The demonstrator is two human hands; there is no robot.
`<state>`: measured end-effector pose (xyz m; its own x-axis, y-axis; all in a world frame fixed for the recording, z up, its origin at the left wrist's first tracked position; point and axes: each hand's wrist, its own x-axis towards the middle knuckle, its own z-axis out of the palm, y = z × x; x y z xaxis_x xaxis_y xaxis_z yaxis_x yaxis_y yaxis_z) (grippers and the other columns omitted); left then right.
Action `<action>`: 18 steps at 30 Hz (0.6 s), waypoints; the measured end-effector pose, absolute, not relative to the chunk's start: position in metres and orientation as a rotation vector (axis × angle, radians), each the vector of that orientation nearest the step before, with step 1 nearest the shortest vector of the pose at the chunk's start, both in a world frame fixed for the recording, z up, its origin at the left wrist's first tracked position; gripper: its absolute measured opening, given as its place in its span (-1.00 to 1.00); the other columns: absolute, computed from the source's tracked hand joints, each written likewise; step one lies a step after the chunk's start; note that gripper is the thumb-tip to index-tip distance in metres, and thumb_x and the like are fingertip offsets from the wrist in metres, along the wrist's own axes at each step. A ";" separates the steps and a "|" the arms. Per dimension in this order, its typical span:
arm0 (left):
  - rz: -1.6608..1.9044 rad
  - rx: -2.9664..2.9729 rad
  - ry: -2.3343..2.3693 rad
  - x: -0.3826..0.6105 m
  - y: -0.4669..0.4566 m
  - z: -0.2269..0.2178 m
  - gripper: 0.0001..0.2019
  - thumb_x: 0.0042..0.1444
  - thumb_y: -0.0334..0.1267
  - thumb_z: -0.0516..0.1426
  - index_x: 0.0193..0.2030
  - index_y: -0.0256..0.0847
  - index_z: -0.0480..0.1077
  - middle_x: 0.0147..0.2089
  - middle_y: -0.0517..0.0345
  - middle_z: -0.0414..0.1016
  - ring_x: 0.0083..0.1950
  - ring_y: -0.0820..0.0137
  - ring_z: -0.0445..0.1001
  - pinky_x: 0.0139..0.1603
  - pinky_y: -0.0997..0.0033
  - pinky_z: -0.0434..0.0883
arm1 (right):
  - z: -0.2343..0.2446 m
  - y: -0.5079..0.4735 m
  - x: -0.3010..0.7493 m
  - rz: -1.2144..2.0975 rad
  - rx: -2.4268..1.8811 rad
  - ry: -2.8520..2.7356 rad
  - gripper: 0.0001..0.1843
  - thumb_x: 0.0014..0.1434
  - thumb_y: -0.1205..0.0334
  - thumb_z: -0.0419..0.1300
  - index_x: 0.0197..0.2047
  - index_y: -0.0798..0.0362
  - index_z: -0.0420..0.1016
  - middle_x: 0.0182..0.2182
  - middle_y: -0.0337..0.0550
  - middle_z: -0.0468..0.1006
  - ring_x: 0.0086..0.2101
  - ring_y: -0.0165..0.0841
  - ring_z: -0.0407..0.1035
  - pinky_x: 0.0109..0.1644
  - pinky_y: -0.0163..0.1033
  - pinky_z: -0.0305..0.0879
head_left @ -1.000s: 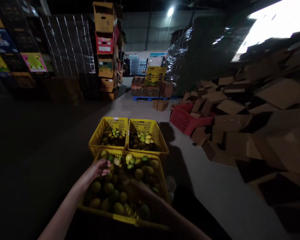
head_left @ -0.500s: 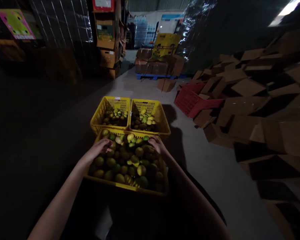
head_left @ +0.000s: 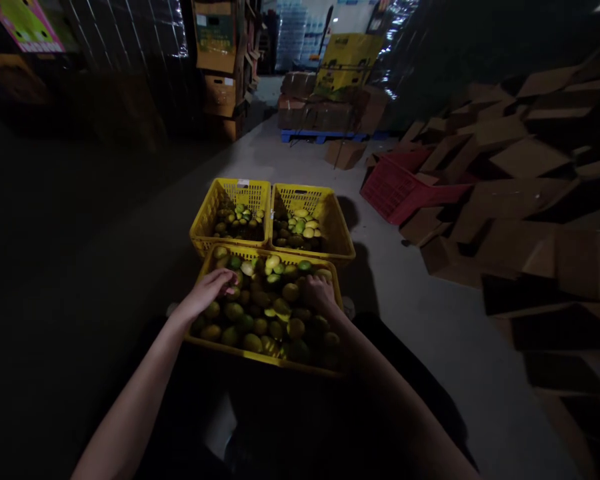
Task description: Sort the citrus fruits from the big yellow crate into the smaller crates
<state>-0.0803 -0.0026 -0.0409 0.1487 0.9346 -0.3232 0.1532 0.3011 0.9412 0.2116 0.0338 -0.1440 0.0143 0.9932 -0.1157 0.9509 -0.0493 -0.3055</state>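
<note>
A yellow plastic crate (head_left: 260,359) heaped with green and yellow round fruit (head_left: 265,313) sits on the floor right in front of me. My left hand (head_left: 211,291) rests on the fruit at the crate's left side, fingers curled over one fruit. My right hand (head_left: 320,292) lies on the fruit at the right side, fingers bent down into the pile; what they grip is hidden. Behind it stand two more yellow crates, a left crate (head_left: 233,200) and a right crate (head_left: 330,207), each partly filled with the same fruit.
A red crate (head_left: 395,190) lies tipped at the right among a big heap of flattened cardboard boxes (head_left: 525,173). Stacked cartons (head_left: 220,60) and wrapped pallets stand at the back. A blue pallet (head_left: 320,135) carries boxes. Grey concrete floor (head_left: 430,313) runs along the right.
The view has tilted down and closer. My right hand came forward onto the fruit at the crate's right side; my left hand stayed on the left side of the pile.
</note>
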 end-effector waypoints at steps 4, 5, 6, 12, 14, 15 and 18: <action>0.801 1.009 1.291 -0.062 -0.011 -0.042 -0.74 -0.01 -0.08 0.14 -0.26 -0.21 0.42 -0.11 0.10 0.50 -0.24 0.38 0.49 -0.20 0.44 0.38 | -0.105 0.019 0.171 0.620 -1.847 -2.083 -0.65 0.21 0.07 0.05 -0.03 0.08 0.38 -0.17 -0.06 0.53 -0.21 -0.26 0.42 -0.17 -0.22 0.31; 0.820 0.931 1.269 -0.055 -0.014 -0.041 -0.75 0.02 -0.10 0.13 -0.23 -0.21 0.41 -0.10 0.10 0.50 -0.23 0.39 0.49 -0.21 0.46 0.39 | -0.095 0.012 0.159 0.789 -1.597 -1.974 -0.64 0.21 0.05 0.05 -0.02 0.08 0.37 -0.17 -0.07 0.52 -0.23 -0.28 0.42 -0.18 -0.23 0.33; 0.831 0.833 1.232 -0.049 -0.016 -0.041 -0.76 0.06 -0.12 0.11 -0.20 -0.21 0.40 -0.11 0.08 0.50 -0.24 0.40 0.48 -0.22 0.46 0.41 | -0.084 0.006 0.148 0.957 -1.349 -1.879 -0.62 0.19 0.03 0.08 -0.02 0.08 0.37 -0.17 -0.08 0.52 -0.23 -0.28 0.43 -0.19 -0.22 0.34; 0.769 0.135 0.945 -0.028 -0.010 -0.043 -0.72 0.16 -0.18 -0.06 -0.21 -0.32 0.38 -0.48 0.08 0.42 -0.52 0.47 0.41 -0.54 0.58 0.39 | -0.055 -0.002 0.114 0.789 -1.097 -1.649 -0.72 0.14 0.02 0.15 -0.20 0.04 0.46 -0.24 -0.14 0.45 -0.31 -0.35 0.36 -0.22 -0.25 0.32; 0.815 -0.010 0.938 -0.032 -0.004 -0.043 -0.70 0.16 -0.16 -0.06 -0.22 -0.32 0.37 -0.53 0.11 0.38 -0.60 0.52 0.32 -0.68 0.64 0.27 | -0.061 0.009 0.118 0.704 -1.178 -1.668 -0.70 0.22 0.04 0.03 -0.15 0.03 0.44 -0.19 -0.11 0.45 -0.27 -0.34 0.37 -0.20 -0.25 0.32; 0.840 -0.058 0.928 -0.035 -0.001 -0.042 -0.69 0.16 -0.14 -0.07 -0.22 -0.31 0.37 -0.53 0.11 0.37 -0.63 0.53 0.28 -0.72 0.65 0.23 | -0.068 0.015 0.122 0.661 -1.276 -1.769 -0.69 0.25 0.05 -0.03 -0.11 0.02 0.43 -0.16 -0.10 0.45 -0.25 -0.33 0.38 -0.17 -0.24 0.32; 0.912 -0.114 0.892 -0.048 0.002 -0.035 -0.65 0.17 -0.10 -0.12 -0.23 -0.30 0.37 -0.50 0.11 0.38 -0.65 0.57 0.22 -0.74 0.66 0.17 | -0.099 0.026 0.136 0.466 -1.733 -2.292 -0.66 0.26 0.10 -0.04 0.00 0.04 0.37 -0.09 -0.02 0.47 -0.12 -0.25 0.37 -0.05 -0.19 0.26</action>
